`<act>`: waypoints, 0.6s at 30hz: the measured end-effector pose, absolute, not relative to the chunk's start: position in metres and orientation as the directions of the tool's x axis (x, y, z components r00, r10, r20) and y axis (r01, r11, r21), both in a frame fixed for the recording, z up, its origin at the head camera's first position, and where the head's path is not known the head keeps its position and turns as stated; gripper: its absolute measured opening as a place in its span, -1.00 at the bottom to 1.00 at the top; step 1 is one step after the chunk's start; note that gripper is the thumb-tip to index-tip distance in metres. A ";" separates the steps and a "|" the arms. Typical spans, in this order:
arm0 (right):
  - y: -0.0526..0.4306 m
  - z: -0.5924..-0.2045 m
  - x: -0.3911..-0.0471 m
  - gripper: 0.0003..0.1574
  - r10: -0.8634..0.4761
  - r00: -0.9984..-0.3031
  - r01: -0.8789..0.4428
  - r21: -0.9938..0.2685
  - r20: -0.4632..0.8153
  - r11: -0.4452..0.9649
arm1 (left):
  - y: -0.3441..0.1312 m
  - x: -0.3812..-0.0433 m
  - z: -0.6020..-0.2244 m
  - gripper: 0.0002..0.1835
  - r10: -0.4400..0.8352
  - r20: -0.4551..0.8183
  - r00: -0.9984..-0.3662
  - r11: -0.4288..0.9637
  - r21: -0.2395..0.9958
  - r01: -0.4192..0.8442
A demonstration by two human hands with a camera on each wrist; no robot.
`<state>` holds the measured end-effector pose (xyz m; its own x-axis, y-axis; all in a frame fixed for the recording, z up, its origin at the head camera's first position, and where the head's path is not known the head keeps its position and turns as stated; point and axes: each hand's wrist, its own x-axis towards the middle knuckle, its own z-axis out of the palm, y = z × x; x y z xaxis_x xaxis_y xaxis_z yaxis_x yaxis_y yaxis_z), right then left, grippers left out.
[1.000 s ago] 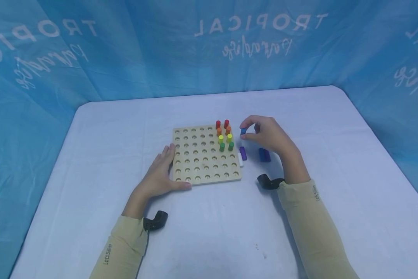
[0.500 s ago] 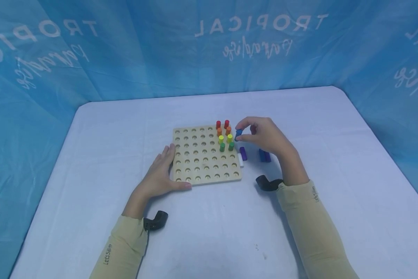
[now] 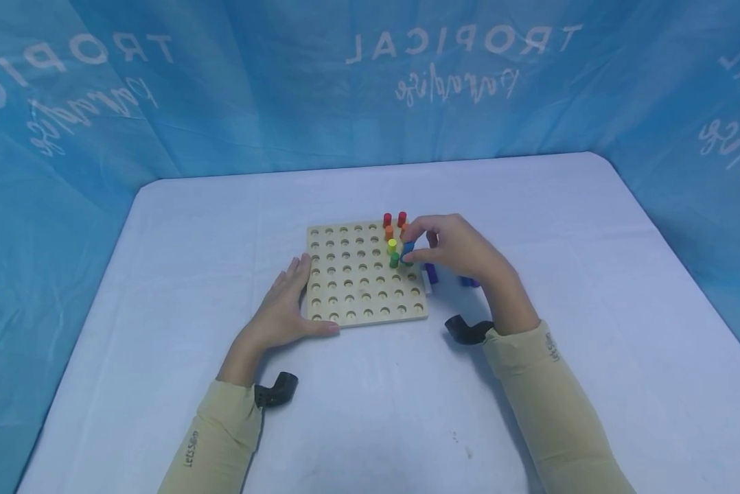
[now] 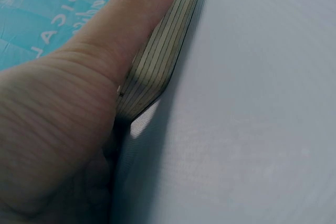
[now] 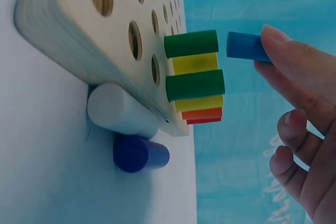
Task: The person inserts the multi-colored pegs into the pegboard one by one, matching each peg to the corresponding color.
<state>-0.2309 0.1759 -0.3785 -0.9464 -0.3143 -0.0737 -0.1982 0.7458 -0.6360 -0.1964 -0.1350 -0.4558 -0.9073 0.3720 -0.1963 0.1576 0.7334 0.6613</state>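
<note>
Between the thumb and index finger of my right hand (image 3: 459, 247) is a blue peg (image 5: 244, 46). In the right wrist view it hangs just above the green pegs (image 5: 194, 85), clear of the pegboard. The wooden pegboard (image 3: 345, 288) lies flat, with red (image 3: 387, 220), orange (image 3: 389, 234), yellow (image 3: 392, 245) and green pegs standing in its far right holes. My left hand (image 3: 280, 312) rests against the board's near left corner, fingers along the left side. Its thumb (image 4: 131, 19) lies straight along the near edge.
Beside the board's right edge lie a white peg (image 5: 118, 109) and a purple peg (image 3: 431, 273). Farther right, a blue peg (image 3: 465, 281) and a purple peg (image 3: 474, 282) lie partly behind the right wrist. A blue curtain (image 3: 370, 89) hangs behind the table (image 3: 370, 412).
My right hand has carried the blue peg leftward, from beside the board to over the pegs at its right side. The left hand and board stay in place.
</note>
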 end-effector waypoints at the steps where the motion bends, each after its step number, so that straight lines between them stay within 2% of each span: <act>1: 0.175 -0.378 -0.230 -0.74 -0.320 -0.944 -0.202 -0.634 -0.077 0.747 | -0.135 -0.196 -0.456 0.53 0.371 -0.198 -0.907 0.734 0.661 0.156; 11: 0.164 -0.380 -0.228 -0.76 -0.383 -0.908 -0.216 -0.591 -0.171 0.777 | -0.134 -0.196 -0.455 0.53 0.371 -0.199 -0.907 0.735 0.660 0.156; 18: 0.159 -0.383 -0.228 -0.79 -0.401 -0.899 -0.253 -0.537 -0.176 0.804 | -0.135 -0.196 -0.454 0.54 0.372 -0.198 -0.907 0.728 0.668 0.152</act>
